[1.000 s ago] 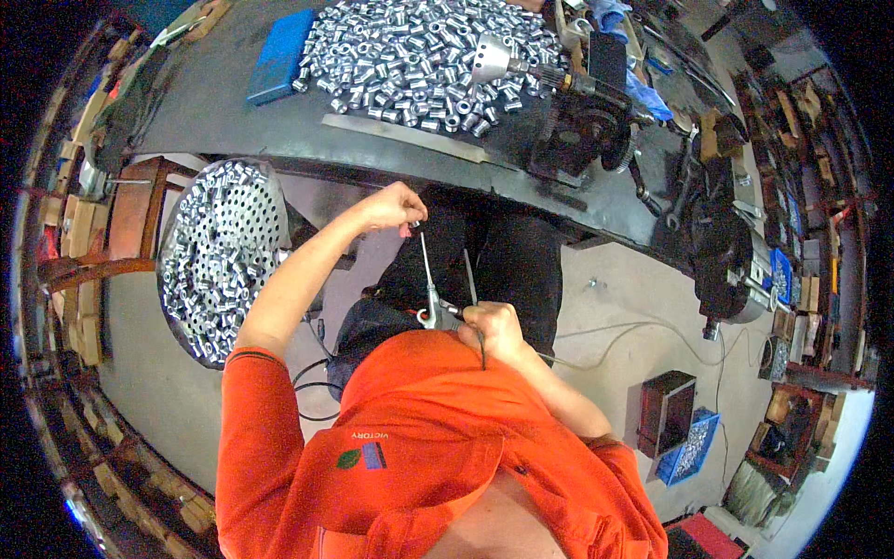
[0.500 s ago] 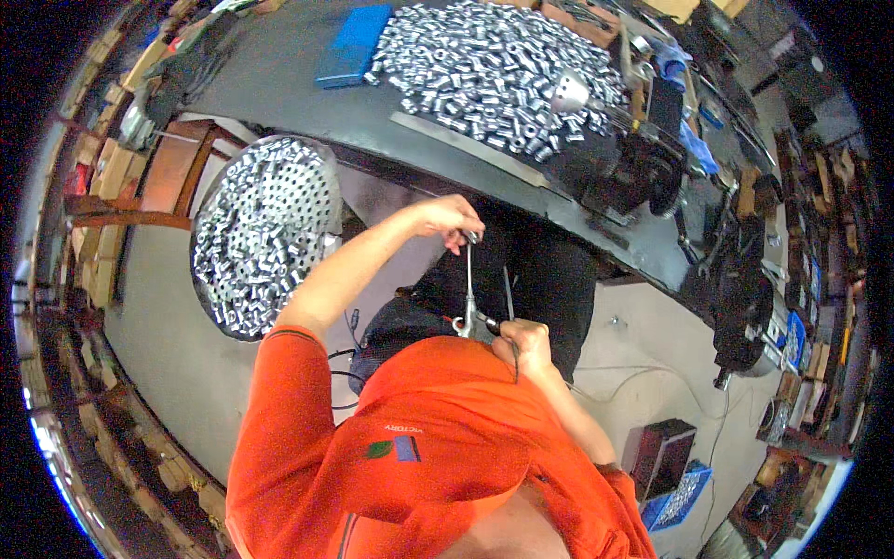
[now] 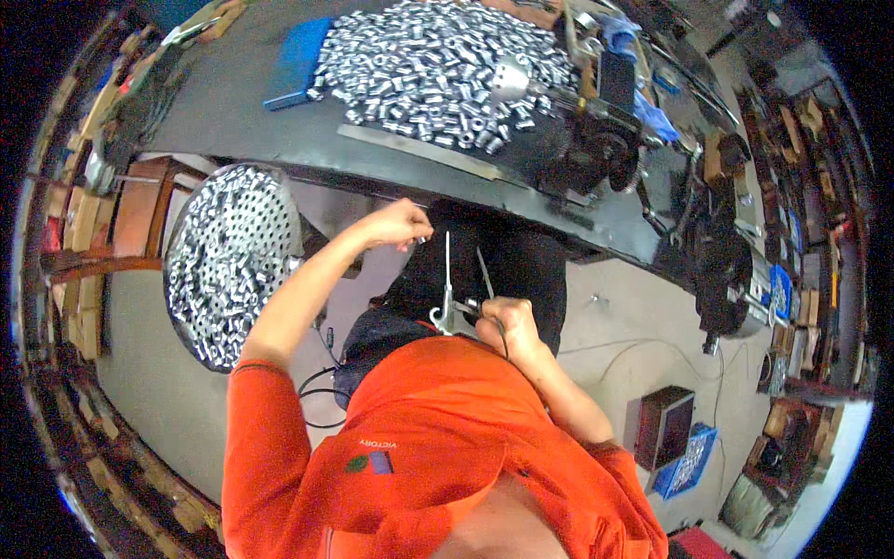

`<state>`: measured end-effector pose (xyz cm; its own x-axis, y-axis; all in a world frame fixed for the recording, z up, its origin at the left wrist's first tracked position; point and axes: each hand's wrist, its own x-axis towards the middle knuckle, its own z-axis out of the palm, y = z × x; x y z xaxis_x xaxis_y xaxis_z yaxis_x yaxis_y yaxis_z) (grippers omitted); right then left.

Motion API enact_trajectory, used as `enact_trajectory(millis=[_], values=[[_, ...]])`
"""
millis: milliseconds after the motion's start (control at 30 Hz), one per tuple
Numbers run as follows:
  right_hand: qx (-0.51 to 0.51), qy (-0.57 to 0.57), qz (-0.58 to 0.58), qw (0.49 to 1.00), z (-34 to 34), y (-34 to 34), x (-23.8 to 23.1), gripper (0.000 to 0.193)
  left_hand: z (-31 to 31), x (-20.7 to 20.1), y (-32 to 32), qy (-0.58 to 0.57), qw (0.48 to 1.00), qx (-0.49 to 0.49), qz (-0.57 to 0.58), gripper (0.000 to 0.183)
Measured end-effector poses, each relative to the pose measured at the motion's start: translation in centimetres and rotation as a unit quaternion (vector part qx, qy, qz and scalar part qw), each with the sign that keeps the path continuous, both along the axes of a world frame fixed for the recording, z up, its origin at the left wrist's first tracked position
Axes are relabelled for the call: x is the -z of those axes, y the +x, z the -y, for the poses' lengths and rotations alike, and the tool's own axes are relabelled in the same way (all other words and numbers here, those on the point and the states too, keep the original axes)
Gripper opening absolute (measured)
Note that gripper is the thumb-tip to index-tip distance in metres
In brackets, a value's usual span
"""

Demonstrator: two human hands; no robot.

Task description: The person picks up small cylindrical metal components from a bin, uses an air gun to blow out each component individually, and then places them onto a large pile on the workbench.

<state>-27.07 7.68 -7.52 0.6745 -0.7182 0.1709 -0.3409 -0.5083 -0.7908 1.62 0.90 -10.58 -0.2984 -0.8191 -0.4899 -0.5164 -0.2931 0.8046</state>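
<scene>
My left hand (image 3: 399, 225) is closed, with a small shiny metal sleeve (image 3: 423, 239) pinched at its fingertips. It hovers just left of the tip of an air blow gun (image 3: 448, 291), a silvery tool with a long thin nozzle and a hook. My right hand (image 3: 507, 324) is wrapped round the blow gun's handle, close to my waist, and a dark hose hangs from that fist. On my left stands a round perforated metal pan (image 3: 253, 207), partly covered with similar metal sleeves (image 3: 219, 312).
Ahead, a dark workbench (image 3: 242, 102) carries a big heap of metal sleeves (image 3: 438, 70), a blue box (image 3: 300, 61) and a black machine (image 3: 605, 154). A wooden stool (image 3: 144, 210) is beside the pan. At right, a blue crate (image 3: 687, 461) sits on the floor.
My left hand has moved leftward, away from the nozzle tip, with the metal sleeve in its fingers. My right hand still grips the blow gun. The whole view has shifted slightly.
</scene>
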Motion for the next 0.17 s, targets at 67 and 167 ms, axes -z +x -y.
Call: enact_trajectory(millis=[67, 167], values=[[0.012, -0.006, 0.025, 1.000, 1.0, 0.3, -1.5, 0.016, -1.0, -2.3, -0.7, -0.001, 0.993, -0.043, -0.109, 0.022], [0.016, 0.020, 0.067, 0.997, 1.7, 1.2, -3.0, 0.016, -2.8, -5.0, -1.7, -0.042, 0.962, -0.100, -0.249, 0.023]])
